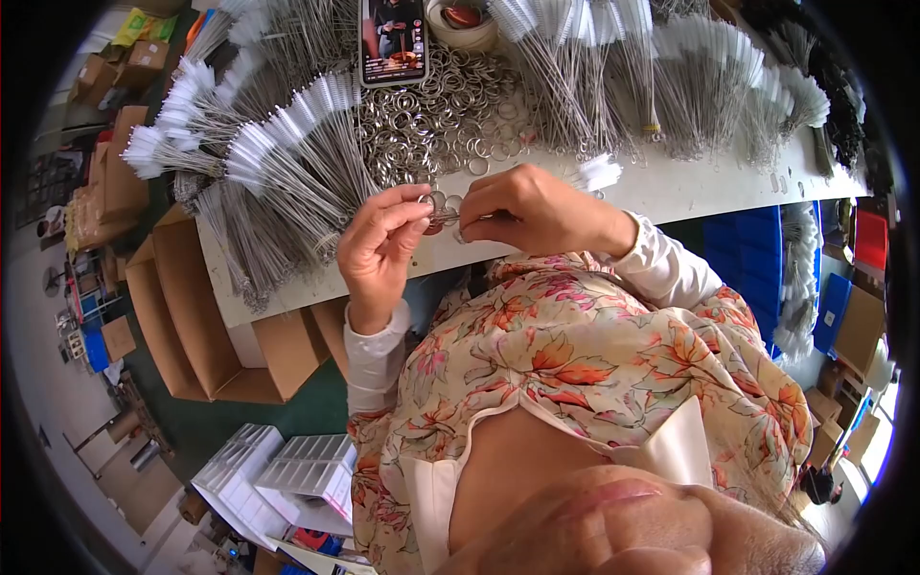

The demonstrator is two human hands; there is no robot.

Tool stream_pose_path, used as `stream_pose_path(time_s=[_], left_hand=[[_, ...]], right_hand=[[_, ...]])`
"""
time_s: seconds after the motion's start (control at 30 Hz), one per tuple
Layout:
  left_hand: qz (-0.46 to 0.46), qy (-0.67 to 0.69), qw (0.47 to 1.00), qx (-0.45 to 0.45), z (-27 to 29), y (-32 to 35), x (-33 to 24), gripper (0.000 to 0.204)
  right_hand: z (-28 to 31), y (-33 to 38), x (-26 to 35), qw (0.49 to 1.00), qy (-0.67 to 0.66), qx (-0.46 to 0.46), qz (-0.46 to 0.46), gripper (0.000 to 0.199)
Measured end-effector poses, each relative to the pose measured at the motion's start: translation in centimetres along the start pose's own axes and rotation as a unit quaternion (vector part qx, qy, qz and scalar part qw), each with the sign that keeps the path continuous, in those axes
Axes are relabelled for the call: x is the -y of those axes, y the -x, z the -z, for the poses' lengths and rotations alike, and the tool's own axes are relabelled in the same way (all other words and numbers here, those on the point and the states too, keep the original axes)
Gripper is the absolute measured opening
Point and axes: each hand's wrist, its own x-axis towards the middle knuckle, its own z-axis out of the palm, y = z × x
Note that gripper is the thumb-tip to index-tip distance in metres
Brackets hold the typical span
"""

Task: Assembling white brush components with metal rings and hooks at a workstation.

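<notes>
In front of my chest, over the table's near edge, both hands meet at several small metal split rings. My left hand pinches rings between thumb and fingertips, palm turned up. Beside it my right hand is closed, its fingertips at the same rings; whatever else it grips is hidden by the fingers. A white bristle brush tip shows just beyond my right wrist; its wire is hidden behind the hand. Beyond my hands lies a large heap of loose metal rings.
Bundles of wire-handled white brushes lie left and right on the white table. A phone and a round container stand at the back. Open cardboard boxes sit at lower left, blue bins at right.
</notes>
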Motion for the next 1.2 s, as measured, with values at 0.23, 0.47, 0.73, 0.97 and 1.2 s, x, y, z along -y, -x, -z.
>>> stream_pose_path(time_s=[0.23,0.47,0.73,0.97,1.2], left_hand=[[0.017,0.054,0.996,0.075,0.5,-2.4,-3.2,0.019],[0.065,0.156,0.986,0.018,-1.4,-3.0,-4.2,0.031],[-0.093,-0.008,0.994,-0.049,-2.3,-4.2,-5.1,0.030],[-0.118,-0.033,0.991,-0.056,-1.7,-4.8,-5.2,0.029],[-0.050,-0.008,0.998,0.049,-0.2,-7.0,-7.0,0.025]], right_hand=[[1.7,0.0,0.5,0.981,-0.195,0.013,0.000,0.015],[1.8,0.2,0.7,0.917,-0.384,0.038,-0.099,0.014],[2.9,-1.3,3.5,0.891,-0.427,-0.134,-0.079,0.018],[3.1,-2.0,3.6,0.933,-0.329,-0.140,-0.048,0.015],[3.3,-1.8,3.5,0.941,-0.298,-0.149,-0.058,0.016]])
